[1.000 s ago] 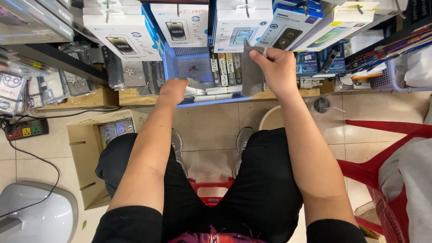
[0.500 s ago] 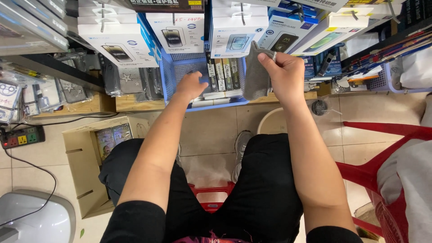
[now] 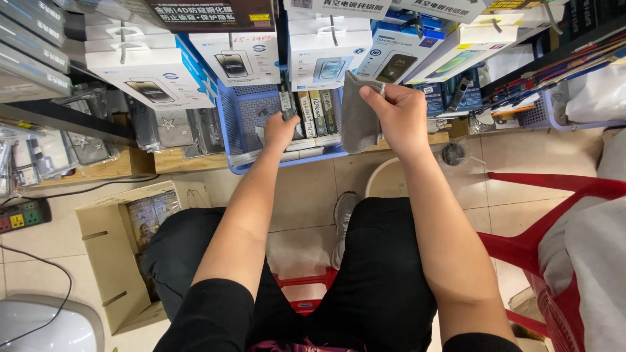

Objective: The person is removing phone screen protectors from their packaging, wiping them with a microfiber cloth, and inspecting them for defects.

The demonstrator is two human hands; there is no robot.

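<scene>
Hands work at a blue plastic basket (image 3: 242, 111) that sits on a low wooden shelf (image 3: 173, 160) in front of the seated person. The left hand (image 3: 280, 130) reaches into the basket, its fingers curled onto a slim dark packet (image 3: 287, 104) at the left end of a row of upright packets (image 3: 317, 112); whether it truly grips the packet or only touches it cannot be told. The right hand (image 3: 399, 117) is closed, pinching the top edge of a grey cloth (image 3: 358, 120) between thumb and fingertips; the cloth hangs down in front of the basket's right end, just beside the row of packets.

Above the basket hang white boxes of phone screen protectors (image 3: 238, 58), overlapping one another, with more blue and white boxes (image 3: 391, 62) to the right. Clear phone cases (image 3: 169, 127) lean on the shelf to the left of the basket.

On the tiled floor, an open cardboard box (image 3: 107, 261) stands beside the person's left knee, with flat packets inside. A power strip (image 3: 23, 215) lies at the far left, a black cable trailing from it. A red plastic chair (image 3: 554, 195) stands to the right, near the right forearm. The person wears black trousers, and one grey shoe (image 3: 342, 218) shows between the knees.
</scene>
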